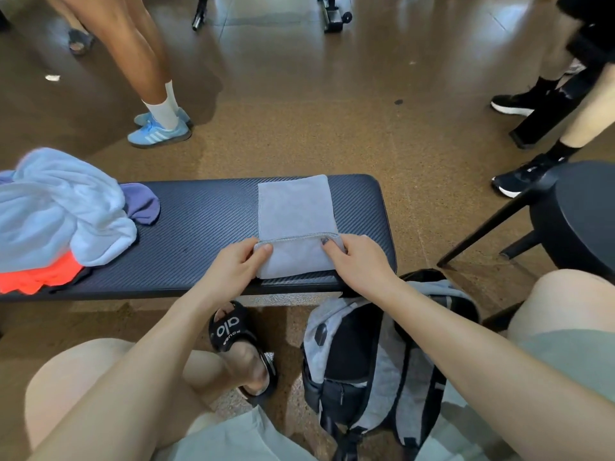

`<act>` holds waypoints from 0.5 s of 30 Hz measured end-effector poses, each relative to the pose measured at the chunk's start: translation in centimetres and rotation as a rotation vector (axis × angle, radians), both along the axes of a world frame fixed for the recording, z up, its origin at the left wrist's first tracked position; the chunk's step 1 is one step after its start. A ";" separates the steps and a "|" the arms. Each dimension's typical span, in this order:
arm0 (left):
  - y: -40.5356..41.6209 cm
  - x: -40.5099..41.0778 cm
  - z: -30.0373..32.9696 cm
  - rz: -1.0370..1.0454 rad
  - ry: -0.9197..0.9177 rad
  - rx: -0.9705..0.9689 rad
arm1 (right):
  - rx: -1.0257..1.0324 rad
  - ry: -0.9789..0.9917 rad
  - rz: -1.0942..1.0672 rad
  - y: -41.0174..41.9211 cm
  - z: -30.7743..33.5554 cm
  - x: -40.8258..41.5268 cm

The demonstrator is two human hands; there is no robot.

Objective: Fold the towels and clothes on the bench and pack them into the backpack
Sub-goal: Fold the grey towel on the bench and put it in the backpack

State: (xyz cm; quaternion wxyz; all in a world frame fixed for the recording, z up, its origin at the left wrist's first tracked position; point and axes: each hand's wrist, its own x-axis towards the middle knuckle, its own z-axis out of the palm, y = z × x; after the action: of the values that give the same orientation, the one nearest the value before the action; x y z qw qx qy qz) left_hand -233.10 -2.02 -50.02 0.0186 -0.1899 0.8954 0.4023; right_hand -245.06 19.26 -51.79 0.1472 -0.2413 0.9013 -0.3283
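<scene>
Grey-and-black fabric backpack (372, 354) stands on the floor, lower centre. Above it, left hand (233, 264) and right hand (357, 261) pinch the near folded edge of the grey rectangular towel (294, 207) on the dark padded tabletop (206, 214). Pale blue crumpled towel (63, 204) lies at left.

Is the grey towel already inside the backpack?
No, the grey towel lies on the bench under both hands, while the backpack sits on the floor below.

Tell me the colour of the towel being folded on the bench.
Light grey, with stitched hems; the small folded towel shows best in the head view, the only one.
</scene>
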 end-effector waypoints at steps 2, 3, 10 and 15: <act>0.3 -0.4 -0.3 0.023 -0.008 -0.003 | 0.066 0.076 -0.031 -0.1 -0.3 0.0; 0.5 -0.5 -0.5 0.039 -0.009 -0.012 | 0.103 0.096 -0.049 -0.1 -0.5 0.0; 1.2 -0.9 -0.7 0.139 -0.009 -0.172 | 0.339 0.257 -0.005 -1.0 -0.8 -0.8; 1.8 -0.7 -1.2 0.161 0.008 -0.273 | 0.363 0.169 -0.053 -1.3 -0.6 -1.3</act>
State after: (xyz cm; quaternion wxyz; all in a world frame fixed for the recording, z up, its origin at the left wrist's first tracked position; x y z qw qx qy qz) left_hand -233.80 -0.24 -51.22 -0.0434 -0.2601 0.9237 0.2779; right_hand -246.32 17.98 -52.36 0.1034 -0.2136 0.9609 -0.1426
